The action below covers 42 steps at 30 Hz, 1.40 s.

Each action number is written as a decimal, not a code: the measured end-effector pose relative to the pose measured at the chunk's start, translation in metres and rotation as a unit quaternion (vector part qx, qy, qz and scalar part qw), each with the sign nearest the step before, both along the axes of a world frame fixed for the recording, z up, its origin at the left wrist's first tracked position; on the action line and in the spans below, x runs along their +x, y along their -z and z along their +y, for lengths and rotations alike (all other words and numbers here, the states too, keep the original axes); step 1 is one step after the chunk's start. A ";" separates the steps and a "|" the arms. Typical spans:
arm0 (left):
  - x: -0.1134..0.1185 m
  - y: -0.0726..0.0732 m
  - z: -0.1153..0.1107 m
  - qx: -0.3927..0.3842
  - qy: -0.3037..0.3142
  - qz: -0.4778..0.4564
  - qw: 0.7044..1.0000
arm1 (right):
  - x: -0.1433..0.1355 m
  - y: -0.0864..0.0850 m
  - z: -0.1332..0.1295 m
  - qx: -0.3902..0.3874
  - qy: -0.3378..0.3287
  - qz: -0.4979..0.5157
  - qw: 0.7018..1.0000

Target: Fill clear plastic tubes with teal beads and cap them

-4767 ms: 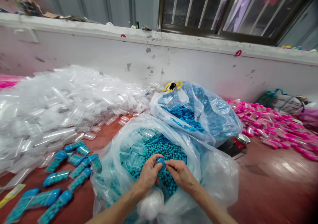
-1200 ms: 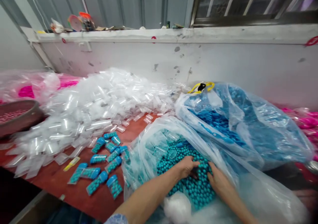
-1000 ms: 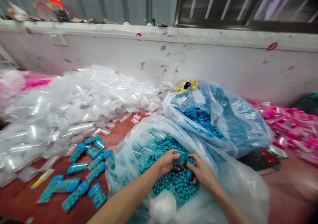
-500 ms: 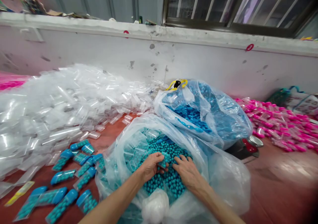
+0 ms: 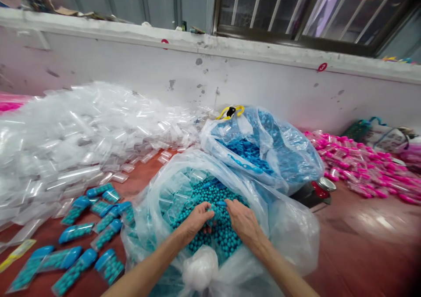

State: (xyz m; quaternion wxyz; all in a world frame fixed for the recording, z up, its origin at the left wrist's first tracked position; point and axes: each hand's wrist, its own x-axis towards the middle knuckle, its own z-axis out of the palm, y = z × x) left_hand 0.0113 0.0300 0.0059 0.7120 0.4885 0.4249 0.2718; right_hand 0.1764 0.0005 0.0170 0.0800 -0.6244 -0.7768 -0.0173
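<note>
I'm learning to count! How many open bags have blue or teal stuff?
2: the bead bag in front, under the left hand and right hand, and the cap bag of blue pieces behind it, to the right. Others may be hidden.

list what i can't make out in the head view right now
All in the head view:
Tube in the left hand: fingers cover most, so its fill is unclear.
Blue cap at the right hand: fingertips hide part.
Yellow tool: left edge cuts off its end.
Cloth bag: print too blurred.
Beads: top layer hides those beneath.
</note>
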 end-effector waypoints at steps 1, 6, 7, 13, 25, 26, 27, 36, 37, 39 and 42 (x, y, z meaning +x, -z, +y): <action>0.000 0.001 -0.001 0.010 0.002 0.005 1.000 | -0.002 0.000 0.000 -0.006 -0.014 0.018 1.000; -0.002 0.004 -0.002 0.014 0.013 -0.017 1.000 | -0.004 0.002 -0.006 -0.061 -0.069 0.139 0.986; -0.003 0.003 -0.003 0.011 0.010 -0.017 1.000 | -0.003 0.000 -0.006 -0.069 -0.058 0.148 0.985; -0.008 -0.004 -0.008 0.007 -0.015 -0.016 1.000 | 0.004 -0.019 -0.002 -0.073 0.074 0.041 0.994; -0.010 -0.005 -0.014 -0.029 0.001 -0.117 0.993 | -0.005 -0.035 -0.006 -0.082 -0.064 0.332 0.937; -0.008 -0.005 -0.015 -0.024 0.005 -0.113 0.993 | -0.007 -0.038 -0.005 -0.105 -0.059 0.368 0.922; -0.007 -0.006 -0.017 -0.021 0.008 -0.111 0.994 | -0.008 -0.040 -0.003 -0.128 -0.048 0.411 0.901; -0.007 -0.007 -0.019 -0.038 0.014 -0.146 0.989 | -0.004 -0.027 0.001 -0.101 0.011 0.515 0.851; -0.007 -0.006 -0.019 -0.035 0.015 -0.142 0.989 | -0.004 -0.027 -0.001 -0.086 0.009 0.471 0.878; -0.007 -0.006 -0.019 -0.029 0.013 -0.136 0.990 | -0.004 -0.026 -0.006 -0.039 -0.001 0.369 0.929; -0.008 -0.005 -0.020 -0.016 0.005 -0.127 0.992 | -0.004 -0.024 -0.010 0.011 -0.038 0.234 0.971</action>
